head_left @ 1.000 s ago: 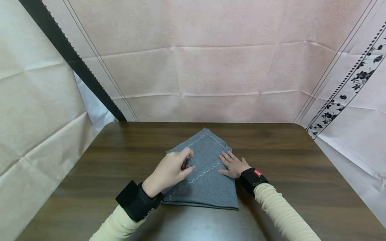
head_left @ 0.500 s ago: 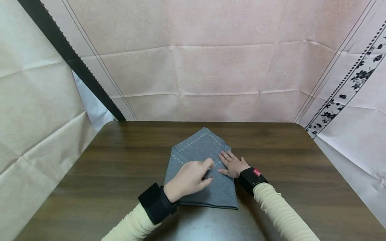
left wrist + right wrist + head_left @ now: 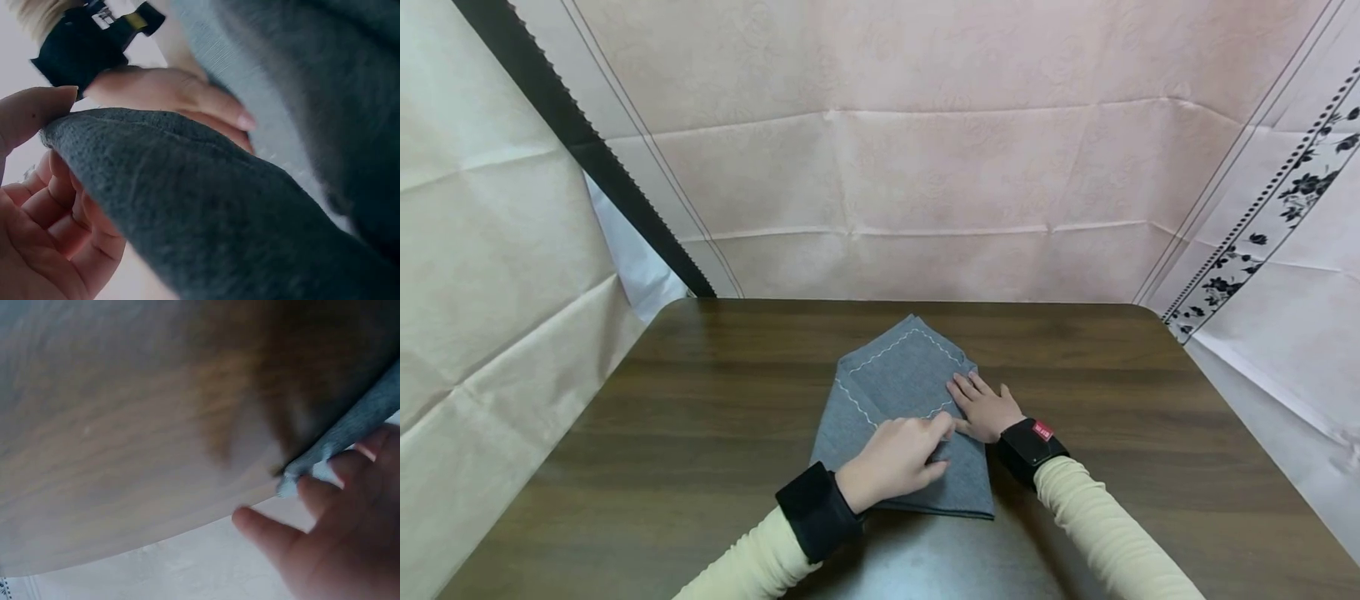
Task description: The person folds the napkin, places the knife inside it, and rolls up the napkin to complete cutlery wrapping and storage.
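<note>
A grey-blue cloth (image 3: 904, 373) with wavy white stitching lies folded on the table, its top running to a blunt point. My left hand (image 3: 897, 460) is over its lower middle and pinches the edge of a raised flap between thumb and fingers; the left wrist view shows the flap (image 3: 200, 200) hanging from that grip. With fingers spread, my right hand (image 3: 987, 408) rests on the cloth's right edge, close to the left fingertips. In the right wrist view, the fingers of the right hand (image 3: 344, 531) lie along the cloth's edge (image 3: 356, 428).
The brown wooden table (image 3: 715, 417) extends around the cloth on every side. Behind it hangs a pale creased sheet (image 3: 925, 183), with a black strip (image 3: 587, 150) on the left and a floral border (image 3: 1262, 225) on the right.
My left hand has moved right and toward me across the cloth, drawing the left flap over. A new slanted stitched edge shows on the left. The right hand stays in place.
</note>
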Demonstrator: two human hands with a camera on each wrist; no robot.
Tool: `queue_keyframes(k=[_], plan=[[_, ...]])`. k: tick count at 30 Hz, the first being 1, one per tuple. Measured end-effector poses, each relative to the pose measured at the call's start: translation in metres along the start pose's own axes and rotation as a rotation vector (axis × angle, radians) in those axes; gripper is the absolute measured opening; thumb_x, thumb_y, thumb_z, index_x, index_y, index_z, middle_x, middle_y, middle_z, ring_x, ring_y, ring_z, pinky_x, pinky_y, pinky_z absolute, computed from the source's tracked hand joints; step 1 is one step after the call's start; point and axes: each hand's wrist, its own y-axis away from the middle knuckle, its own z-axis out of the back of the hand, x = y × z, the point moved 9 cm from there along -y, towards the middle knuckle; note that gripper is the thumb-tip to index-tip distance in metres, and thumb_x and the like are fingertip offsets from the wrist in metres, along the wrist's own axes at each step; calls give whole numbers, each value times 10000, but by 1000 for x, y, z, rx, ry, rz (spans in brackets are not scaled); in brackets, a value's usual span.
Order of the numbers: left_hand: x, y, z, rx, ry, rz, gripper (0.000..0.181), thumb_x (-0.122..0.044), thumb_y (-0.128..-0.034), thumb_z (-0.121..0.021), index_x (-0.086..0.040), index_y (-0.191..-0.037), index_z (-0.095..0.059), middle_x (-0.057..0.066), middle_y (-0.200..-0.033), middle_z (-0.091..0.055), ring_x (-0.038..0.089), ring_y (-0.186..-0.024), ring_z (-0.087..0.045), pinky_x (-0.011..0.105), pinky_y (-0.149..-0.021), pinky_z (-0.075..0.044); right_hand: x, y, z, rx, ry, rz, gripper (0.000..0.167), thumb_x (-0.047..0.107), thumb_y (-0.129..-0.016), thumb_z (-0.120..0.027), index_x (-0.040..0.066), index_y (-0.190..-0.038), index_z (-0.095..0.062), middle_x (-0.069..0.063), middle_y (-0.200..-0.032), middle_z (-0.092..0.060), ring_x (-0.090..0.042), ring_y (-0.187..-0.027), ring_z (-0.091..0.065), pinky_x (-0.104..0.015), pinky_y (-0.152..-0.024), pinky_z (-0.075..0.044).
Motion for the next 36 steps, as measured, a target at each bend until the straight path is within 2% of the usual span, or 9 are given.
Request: queue_keyframes(k=[5,7,10,12,15,20,24,30,36], plan=[[3,0,-16,10,7,-7,265,-196,-813,-688,-117,-896,-449,-69,-635,-445,39,-516,-438,158,-465,-318,22,14,32,-264,59,126,505,297,-815,-667,-8,-1203,-557,-155,-1212,-551,-303,-1151,-479,-508,-886,-382],[5,1,-19,6,19,-2,302,-194,-804,-700,-116,-862,-414,-73,-613,-383,39,-506,-396,164,-467,-291,31,26,46,-343,-1,201,352,212,-771,-715,14,-1051,-639,-96,-1013,-642,-231,-948,-586,-408,-782,-458],[6,1,-19,-2,34,25,344,-192,-787,-718,-113,-831,-386,-74,-608,-332,43,-509,-361,169,-470,-270,44,48,64,-378,-155,312,146,90,-733,-721,78,-868,-665,9,-778,-641,-111,-670,-558,-280,-596,-462],[8,1,-19,0,36,49,351,-197,-781,-725,-114,-820,-387,-73,-609,-329,45,-515,-358,169,-472,-268,50,62,69,-382,-234,362,137,67,-728,-713,113,-845,-660,51,-762,-625,-62,-633,-518,-237,-573,-441],[9,1,-18,9,47,75,323,-190,-781,-725,-109,-825,-415,-72,-615,-357,36,-524,-376,165,-472,-278,62,79,73,-432,-230,458,177,95,-706,-718,135,-866,-653,86,-758,-590,-30,-630,-479,-229,-585,-421],[10,1,-19,16,93,83,256,-122,-803,-693,-96,-856,-444,-57,-627,-417,24,-514,-397,152,-470,-283,85,97,74,-602,-39,610,255,180,-649,-788,127,-877,-686,81,-723,-536,-48,-649,-510,-246,-602,-410],[11,4,-19,12,116,82,237,-59,-801,-667,-95,-859,-440,-50,-615,-390,44,-498,-357,157,-471,-260,98,105,73,-701,67,688,188,211,-651,-800,146,-772,-672,72,-668,-483,-66,-614,-489,-222,-576,-370],[17,13,-20,29,61,85,233,-61,-765,-686,-110,-854,-476,-46,-669,-459,66,-548,-423,170,-468,-301,97,110,81,-754,18,711,165,79,-642,-782,128,-762,-680,63,-702,-522,-63,-633,-487,-209,-577,-353],[35,32,-24,63,-21,114,213,-1,-724,-643,-127,-837,-513,-43,-733,-529,96,-615,-508,212,-451,-345,88,117,85,-764,-23,704,216,30,-609,-781,121,-783,-691,55,-742,-560,-77,-668,-524,-213,-587,-372]])
